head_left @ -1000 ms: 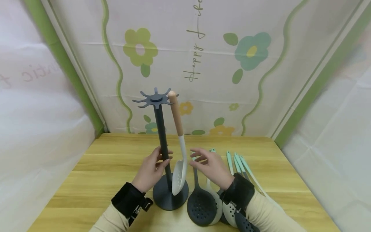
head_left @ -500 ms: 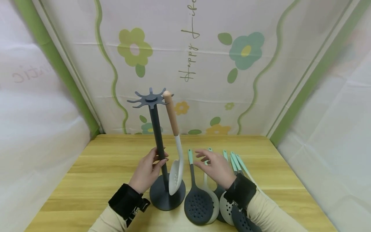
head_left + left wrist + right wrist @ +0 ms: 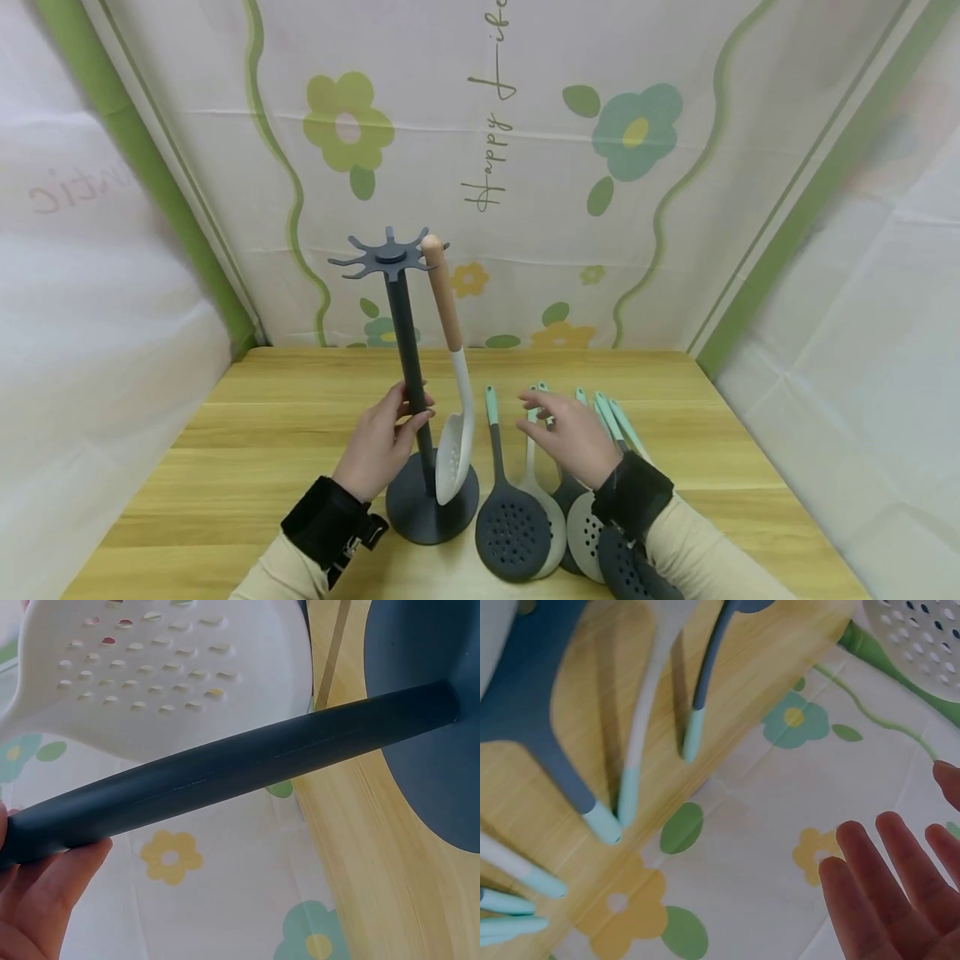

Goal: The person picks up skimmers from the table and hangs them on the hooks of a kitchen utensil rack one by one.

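Left hand (image 3: 378, 446): thumb and fingers curled round the pole of a dark stand (image 3: 405, 342), low down, above its round base (image 3: 408, 521). Stand on the wooden surface (image 3: 285, 417), left of centre; a star of hooked arms (image 3: 390, 254) at the top.

Wooden-handled skimmer (image 3: 452, 458) at the stand's right side. Handle end up by the hooked arms, pale perforated head down, over the base in the head view; whether head and base touch, cannot tell. Left wrist view has the perforated head just beside the pole.

Right hand (image 3: 576, 442): thumb set apart from loosely extended fingers, the grasp wide with nothing in it. Over the far ends of the lying utensils in the head view; in the right wrist view, fingertips apart from the mint handles (image 3: 628, 795).

Utensils lie right of the stand, heads toward the person. Nearest the stand: dark slotted turner (image 3: 513, 533), partly covering a pale utensil (image 3: 557, 542). Farther right: pale perforated utensil (image 3: 583, 533), then dark perforated utensil (image 3: 626, 567) near the right wrist.

Black band on each wrist, beige sleeves. Flower-printed cloth (image 3: 442, 50) behind, lettering "Happy Life" running sideways.
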`<state>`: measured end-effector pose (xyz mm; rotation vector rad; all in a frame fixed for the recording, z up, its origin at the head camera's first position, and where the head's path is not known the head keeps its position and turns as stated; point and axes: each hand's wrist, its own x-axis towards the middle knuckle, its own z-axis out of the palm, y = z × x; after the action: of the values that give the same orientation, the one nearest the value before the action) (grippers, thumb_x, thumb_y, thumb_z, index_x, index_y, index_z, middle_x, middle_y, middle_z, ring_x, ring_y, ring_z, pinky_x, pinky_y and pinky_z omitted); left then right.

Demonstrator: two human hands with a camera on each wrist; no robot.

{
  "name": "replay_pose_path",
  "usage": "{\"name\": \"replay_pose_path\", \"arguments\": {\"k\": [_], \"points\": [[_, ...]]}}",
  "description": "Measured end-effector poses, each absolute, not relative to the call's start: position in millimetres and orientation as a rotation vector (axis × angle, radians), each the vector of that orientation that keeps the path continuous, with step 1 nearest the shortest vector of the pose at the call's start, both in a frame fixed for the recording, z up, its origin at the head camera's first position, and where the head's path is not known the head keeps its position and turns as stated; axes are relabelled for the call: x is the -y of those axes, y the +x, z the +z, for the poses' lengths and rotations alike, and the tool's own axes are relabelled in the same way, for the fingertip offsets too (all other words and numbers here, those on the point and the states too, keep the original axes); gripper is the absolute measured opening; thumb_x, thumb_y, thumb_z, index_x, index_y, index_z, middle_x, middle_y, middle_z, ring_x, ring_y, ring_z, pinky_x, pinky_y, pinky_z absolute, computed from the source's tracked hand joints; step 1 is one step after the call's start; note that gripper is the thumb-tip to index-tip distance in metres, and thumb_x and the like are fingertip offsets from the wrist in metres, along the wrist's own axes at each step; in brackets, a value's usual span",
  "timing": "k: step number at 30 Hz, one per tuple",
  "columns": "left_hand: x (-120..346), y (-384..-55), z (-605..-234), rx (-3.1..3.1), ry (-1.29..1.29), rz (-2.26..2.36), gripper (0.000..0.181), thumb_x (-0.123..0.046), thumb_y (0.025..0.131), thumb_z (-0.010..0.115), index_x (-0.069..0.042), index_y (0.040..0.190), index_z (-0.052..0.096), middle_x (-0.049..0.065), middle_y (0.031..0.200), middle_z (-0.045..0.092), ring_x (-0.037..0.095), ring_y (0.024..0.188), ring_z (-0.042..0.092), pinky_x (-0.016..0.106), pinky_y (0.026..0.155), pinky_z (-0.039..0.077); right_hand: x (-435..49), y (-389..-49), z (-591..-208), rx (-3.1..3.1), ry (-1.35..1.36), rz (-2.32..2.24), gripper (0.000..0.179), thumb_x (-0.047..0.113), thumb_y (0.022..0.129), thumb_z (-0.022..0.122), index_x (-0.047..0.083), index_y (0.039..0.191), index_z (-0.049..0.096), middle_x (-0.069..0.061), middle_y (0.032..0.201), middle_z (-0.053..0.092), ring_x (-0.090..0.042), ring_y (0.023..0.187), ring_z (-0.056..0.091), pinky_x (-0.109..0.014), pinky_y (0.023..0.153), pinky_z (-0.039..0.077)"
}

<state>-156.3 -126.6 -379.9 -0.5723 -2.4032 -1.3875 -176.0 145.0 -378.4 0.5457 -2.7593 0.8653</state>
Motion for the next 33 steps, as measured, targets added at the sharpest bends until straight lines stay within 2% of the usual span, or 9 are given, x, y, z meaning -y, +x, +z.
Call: {"name": "replay_pose_path", "arguments": {"k": [13,22,28,33], "points": [[126.1,-156.0,-380.5,2.387,-0.583,-1.345,0.036,0.004,0.093,0.062,0.0,0.128,0.052,0.013,0.11,0.066,0.033,0.105,0.07,0.041,0.083,0.061,-168.1,-176.3,-387.7,2.872,0.428,0.789,0.033,0.027,0.093,0.069,0.015,0.124,0.067,-0.004,0.116,0.072,-0.023,0.1,0.069,-0.04,0.077,0.059],[124.9,-155.7,-379.8,2.389,-0.583,-1.337,0.037,0.004,0.094,0.061,0.001,0.129,0.051,0.015,0.109,0.066,0.033,0.105,0.07,0.041,0.083,0.061,-181.2,-176.8,-395.4,2.938,0.375,0.756,0.038,0.027,0.092,0.07,0.012,0.126,0.066,-0.008,0.116,0.072,-0.029,0.102,0.069,-0.043,0.08,0.059],[124.8,-155.9,-379.4,2.393,-0.584,-1.337,0.038,0.005,0.093,0.061,0.001,0.13,0.05,0.017,0.11,0.066,0.034,0.105,0.07,0.042,0.083,0.061,-190.0,-178.3,-402.3,2.96,0.353,0.702,0.038,0.029,0.091,0.071,0.013,0.124,0.067,-0.007,0.113,0.073,-0.026,0.098,0.069,-0.044,0.077,0.059],[124.5,-155.7,-379.6,2.393,-0.58,-1.331,0.038,0.005,0.093,0.061,0.001,0.13,0.051,0.015,0.109,0.066,0.035,0.106,0.07,0.042,0.082,0.061,-198.7,-179.5,-408.1,2.97,0.335,0.705,0.038,0.028,0.091,0.071,0.012,0.124,0.067,-0.007,0.111,0.073,-0.026,0.097,0.069,-0.042,0.076,0.059]]}}
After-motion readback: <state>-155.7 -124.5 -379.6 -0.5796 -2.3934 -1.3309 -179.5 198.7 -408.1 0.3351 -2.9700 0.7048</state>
